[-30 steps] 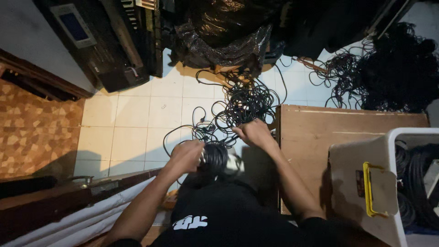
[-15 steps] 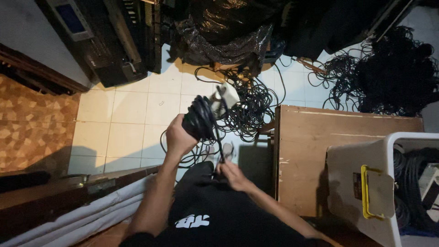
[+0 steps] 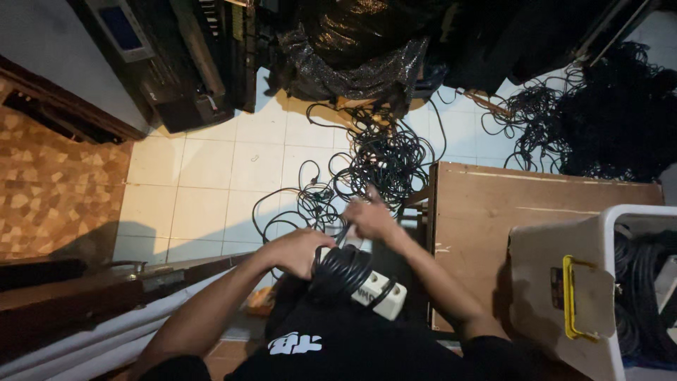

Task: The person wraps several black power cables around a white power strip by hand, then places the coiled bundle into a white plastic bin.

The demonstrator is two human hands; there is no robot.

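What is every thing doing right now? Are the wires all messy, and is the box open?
Left hand: gripping the coiled black cable.
Right hand: pulling a strand of that cable.
White power strip: wrapped by the coil.
Loose floor cables: tangled.
White bin: open, cables inside.
Bin lid: off, leaning.

Black cable coil (image 3: 340, 271), white power strip (image 3: 379, 293), white floor tiles (image 3: 211, 169).
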